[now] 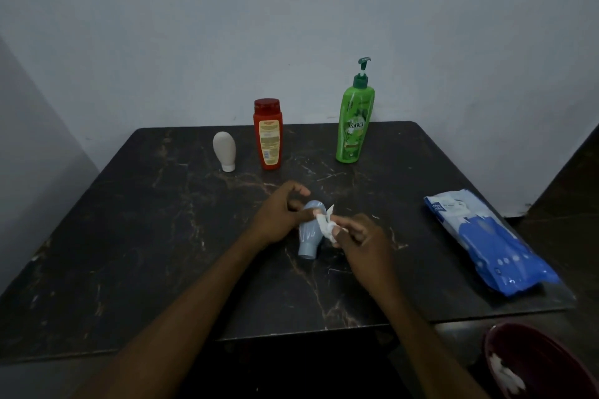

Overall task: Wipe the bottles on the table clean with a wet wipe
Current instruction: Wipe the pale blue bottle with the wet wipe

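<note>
We grip the blue bottle (pixel 308 235) in our left hand (pixel 278 217), cap towards us, over mid-table. Our right hand (pixel 359 236) pinches the wipe (pixel 325 225) against its side. The white bottle (pixel 224 151), red bottle (pixel 268 134) and green bottle (pixel 355 120) stand at the back. We cannot tell whether they are wiped, so we judge the task partway.

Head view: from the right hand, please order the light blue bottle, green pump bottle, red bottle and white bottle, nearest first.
1. light blue bottle: just left of the right hand, held by the left hand.
2. green pump bottle: straight behind, at the back.
3. red bottle: at the back, further left.
4. white bottle: at the back, farthest left.
</note>
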### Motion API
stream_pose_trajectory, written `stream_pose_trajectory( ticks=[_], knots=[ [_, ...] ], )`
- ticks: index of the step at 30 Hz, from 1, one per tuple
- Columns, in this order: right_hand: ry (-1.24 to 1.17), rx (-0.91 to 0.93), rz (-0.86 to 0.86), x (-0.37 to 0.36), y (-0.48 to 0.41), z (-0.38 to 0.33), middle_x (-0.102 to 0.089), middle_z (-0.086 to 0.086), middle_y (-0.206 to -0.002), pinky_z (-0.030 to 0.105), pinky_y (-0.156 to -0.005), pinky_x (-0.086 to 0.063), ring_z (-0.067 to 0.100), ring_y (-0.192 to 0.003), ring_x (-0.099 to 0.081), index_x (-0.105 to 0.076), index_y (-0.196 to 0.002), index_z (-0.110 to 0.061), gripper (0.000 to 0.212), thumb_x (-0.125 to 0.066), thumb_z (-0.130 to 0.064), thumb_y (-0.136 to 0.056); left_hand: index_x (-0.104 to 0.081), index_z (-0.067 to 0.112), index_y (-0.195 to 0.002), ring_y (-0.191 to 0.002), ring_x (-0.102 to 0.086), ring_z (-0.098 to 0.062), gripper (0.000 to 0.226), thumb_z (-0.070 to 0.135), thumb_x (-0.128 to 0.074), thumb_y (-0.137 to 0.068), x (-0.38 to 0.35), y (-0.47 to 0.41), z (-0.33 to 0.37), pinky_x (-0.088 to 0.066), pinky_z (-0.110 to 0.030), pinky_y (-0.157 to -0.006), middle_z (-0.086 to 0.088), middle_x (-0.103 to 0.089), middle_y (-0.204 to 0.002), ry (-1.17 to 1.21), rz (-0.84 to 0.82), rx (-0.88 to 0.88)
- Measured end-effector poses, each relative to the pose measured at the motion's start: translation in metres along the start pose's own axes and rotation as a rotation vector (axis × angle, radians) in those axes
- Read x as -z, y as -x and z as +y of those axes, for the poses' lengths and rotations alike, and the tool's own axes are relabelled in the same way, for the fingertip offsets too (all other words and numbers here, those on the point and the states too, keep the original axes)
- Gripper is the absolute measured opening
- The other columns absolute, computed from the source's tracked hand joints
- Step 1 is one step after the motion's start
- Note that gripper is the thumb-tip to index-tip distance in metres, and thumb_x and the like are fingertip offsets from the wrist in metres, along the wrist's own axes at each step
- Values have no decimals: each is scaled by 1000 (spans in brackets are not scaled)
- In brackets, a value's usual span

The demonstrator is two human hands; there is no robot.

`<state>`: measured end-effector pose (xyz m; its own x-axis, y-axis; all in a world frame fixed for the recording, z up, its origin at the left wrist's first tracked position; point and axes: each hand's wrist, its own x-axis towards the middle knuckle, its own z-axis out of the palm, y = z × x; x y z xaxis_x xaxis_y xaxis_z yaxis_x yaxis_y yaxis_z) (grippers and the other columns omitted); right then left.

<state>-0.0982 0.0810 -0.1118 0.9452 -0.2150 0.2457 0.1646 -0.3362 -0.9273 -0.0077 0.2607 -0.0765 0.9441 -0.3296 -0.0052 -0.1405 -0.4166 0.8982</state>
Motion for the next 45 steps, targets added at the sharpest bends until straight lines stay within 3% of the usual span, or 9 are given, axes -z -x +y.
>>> stream_pose_trajectory(
  ticks=[8,14,18,21,25,31,36,41,45],
  knots=[
    [167,113,72,-18,35,-1,-65,-9,-98,22,-80,-53,2,-92,-63,-73,-104,-16,18,-71,-13,-86,-75,17,-106,-94,-69,-2,12,20,-70,-95,-17,14,-7,-56,-24,-88,7,-75,-101,-144,-56,-136],
    [121,59,116,-16,37,-1,-67,-9,-92,20,-75,-53,2,-86,-64,-73,-98,-18,14,-72,-13,-85,-63,21,-134,-113,-61,0,43,4,-57,-95,-2,37,-6,-52,-21,-96,9,-64,-126,-139,-67,-89],
    [61,-7,168,-15,36,1,-67,-10,-89,27,-71,-55,4,-82,-66,-69,-89,-23,11,-72,-14,-84,-54,32,-137,-105,-56,0,55,38,-76,-86,2,62,-10,-47,-16,-83,14,-56,-119,-383,-63,-149],
    [49,-82,153,-15,34,3,-68,-12,-91,27,-72,-57,2,-83,-66,-66,-95,-28,15,-71,-18,-85,-58,33,-120,-97,-54,1,51,56,-78,-78,-4,69,-20,-46,-19,-79,16,-57,-109,-507,7,-216],
    [106,-53,105,-9,30,1,-61,-15,-101,22,-78,-53,0,-93,-61,-65,-116,-33,32,-67,-17,-88,-66,29,-111,-88,-57,1,39,45,-82,-79,-7,68,-28,-45,-15,-73,16,-62,-101,-454,96,-235],
    [294,90,85,-5,30,-5,-55,-8,-97,4,-73,-41,-3,-88,-57,-75,-97,-19,22,-67,-3,-83,-71,21,-107,-87,-61,-3,34,34,-85,-78,-7,70,-33,-51,-23,-75,11,-66,-99,-372,130,-304],
    [328,114,96,-16,35,-9,-58,-7,-96,1,-74,-37,2,-86,-58,-71,-85,-17,5,-74,-13,-83,-72,20,-104,-87,-61,-2,32,31,-86,-77,-9,72,-33,-50,-22,-75,12,-66,-98,-351,155,-324],
    [327,-28,123,-9,27,-8,-59,-10,-99,-1,-72,-35,-6,-82,-52,-69,-104,-23,17,-71,-20,-87,-72,21,-105,-85,-62,-4,34,32,-87,-76,-9,72,-33,-52,-28,-74,11,-67,-97,-330,151,-299],
    [474,1,123,-16,29,-9,-49,-14,-90,4,-64,-34,-5,-72,-46,-73,-99,-21,12,-63,-25,-93,-74,21,-104,-85,-62,-4,34,31,-88,-74,-9,72,-33,-51,-23,-73,13,-67,-96,-321,167,-299]
  ],
)
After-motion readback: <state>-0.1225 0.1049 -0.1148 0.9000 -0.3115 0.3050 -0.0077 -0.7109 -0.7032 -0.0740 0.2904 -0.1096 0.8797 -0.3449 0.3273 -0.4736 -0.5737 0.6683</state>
